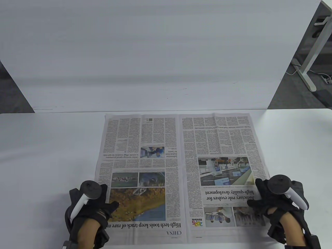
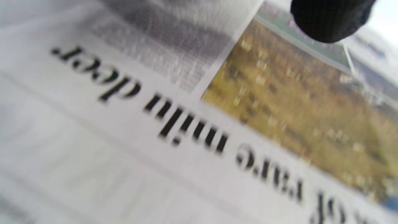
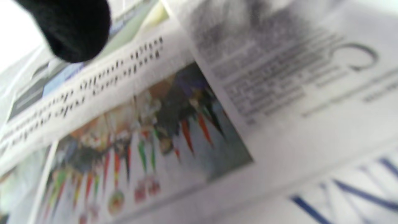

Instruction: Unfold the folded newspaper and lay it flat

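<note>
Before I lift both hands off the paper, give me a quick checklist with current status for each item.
1. Newspaper opened to a full two-page spread: ok.
2. Whole sheet on the table, no edge overhanging: far and side edges ok; near edge cannot tell.
3. Centre fold lying down flat: ok, only a faint crease shows.
4. Left hand resting on the near left corner: ok.
5. Right hand resting on the near right edge: ok.
6. Paper under the right hand flat: not ok, the right wrist view shows a raised, overlapping fold there.
</note>
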The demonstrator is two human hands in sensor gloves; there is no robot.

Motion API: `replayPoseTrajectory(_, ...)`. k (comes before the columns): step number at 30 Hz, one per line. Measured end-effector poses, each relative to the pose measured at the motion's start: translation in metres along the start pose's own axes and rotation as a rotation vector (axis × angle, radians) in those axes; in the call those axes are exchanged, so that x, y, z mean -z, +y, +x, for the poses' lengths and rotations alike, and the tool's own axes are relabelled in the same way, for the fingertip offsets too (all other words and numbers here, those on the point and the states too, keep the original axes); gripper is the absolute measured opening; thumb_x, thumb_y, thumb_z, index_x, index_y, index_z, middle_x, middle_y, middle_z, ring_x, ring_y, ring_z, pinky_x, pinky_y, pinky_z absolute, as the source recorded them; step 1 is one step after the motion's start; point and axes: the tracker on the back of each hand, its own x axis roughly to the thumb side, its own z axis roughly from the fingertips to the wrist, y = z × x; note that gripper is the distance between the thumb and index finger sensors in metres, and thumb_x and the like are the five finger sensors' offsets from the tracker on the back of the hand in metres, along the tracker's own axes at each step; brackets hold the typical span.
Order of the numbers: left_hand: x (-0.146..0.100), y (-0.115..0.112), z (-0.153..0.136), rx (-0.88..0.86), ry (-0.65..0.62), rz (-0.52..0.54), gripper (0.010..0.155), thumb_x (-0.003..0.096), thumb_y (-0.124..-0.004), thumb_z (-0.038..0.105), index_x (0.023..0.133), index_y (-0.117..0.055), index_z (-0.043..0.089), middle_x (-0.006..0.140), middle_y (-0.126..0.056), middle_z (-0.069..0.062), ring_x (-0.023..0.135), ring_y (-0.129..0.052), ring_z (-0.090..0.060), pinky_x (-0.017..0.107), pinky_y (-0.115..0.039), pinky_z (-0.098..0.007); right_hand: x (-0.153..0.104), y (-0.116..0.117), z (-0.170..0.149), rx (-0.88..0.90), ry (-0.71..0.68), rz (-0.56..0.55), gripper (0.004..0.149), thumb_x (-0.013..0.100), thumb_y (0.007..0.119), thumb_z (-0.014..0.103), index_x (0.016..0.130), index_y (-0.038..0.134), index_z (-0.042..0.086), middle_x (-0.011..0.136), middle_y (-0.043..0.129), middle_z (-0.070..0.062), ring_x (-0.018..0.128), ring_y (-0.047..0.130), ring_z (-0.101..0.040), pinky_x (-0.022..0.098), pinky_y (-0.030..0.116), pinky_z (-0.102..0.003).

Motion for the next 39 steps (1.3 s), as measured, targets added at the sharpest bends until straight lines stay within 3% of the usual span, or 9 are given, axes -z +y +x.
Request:
replayPoseTrajectory(7,-0.023,0.019,0.017,-0.035,-0.113,0.301,0.076,0.0458,-0.069,0.051,0.106,-0.027,0.033,0.113,-0.009,-0.012,0.104,-0.011,-0.052,0.072,-0.028,-0.074,-0.014,-0.010,0.016,0.003,-0.004,-0.225,0.082,0.045,0.073,0.050,0.104,0.024,0.021,0.111,0.012,-0.019,0.097,0.009,-0.055,0.054,0.022,-0.083)
replayPoseTrajectory(11,-0.040,0.023,0.034,-0.038,-0.216,0.451,0.073,0.0459,-0.068,0.051,0.107,-0.033,0.031,0.114,-0.013,-0.012,0.105,-0.014,-0.051,0.072,-0.027,-0.074,-0.024,-0.013,0.029,0.005,-0.063,-0.317,0.079,0.045,0.073,0.050,0.104,0.026,0.025,0.112,0.013,-0.019,0.098,0.010,-0.056,0.054,0.022,-0.083)
replayPoseTrajectory(17,-0.061,0.019,0.059,-0.022,-0.337,0.580,0.072,0.0461,-0.068,0.051,0.107,-0.034,0.032,0.115,-0.014,-0.011,0.106,-0.014,-0.051,0.072,-0.027,-0.074,-0.037,-0.006,0.054,-0.011,-0.160,-0.375,0.080,0.045,0.073,0.050,0.104,0.026,0.024,0.112,0.013,-0.018,0.098,0.010,-0.056,0.055,0.022,-0.083)
replayPoseTrajectory(32,-0.079,-0.022,0.113,0.191,-0.525,0.577,0.074,0.0461,-0.067,0.053,0.107,-0.030,0.033,0.115,-0.011,-0.011,0.106,-0.014,-0.053,0.072,-0.027,-0.075,-0.060,0.028,0.113,-0.122,-0.389,-0.471,0.080,0.044,0.074,0.050,0.104,0.026,0.026,0.115,0.015,-0.013,0.102,0.012,-0.053,0.060,0.022,-0.082)
replayPoseTrajectory(39,-0.080,-0.041,0.127,0.264,-0.583,0.555,0.075,0.0459,-0.067,0.053,0.107,-0.028,0.035,0.115,-0.011,-0.010,0.106,-0.013,-0.053,0.072,-0.027,-0.075,-0.058,0.050,0.130,-0.216,-0.441,-0.447,0.080,0.044,0.074,0.050,0.104,0.027,0.027,0.115,0.014,-0.011,0.103,0.009,-0.050,0.063,0.019,-0.077)
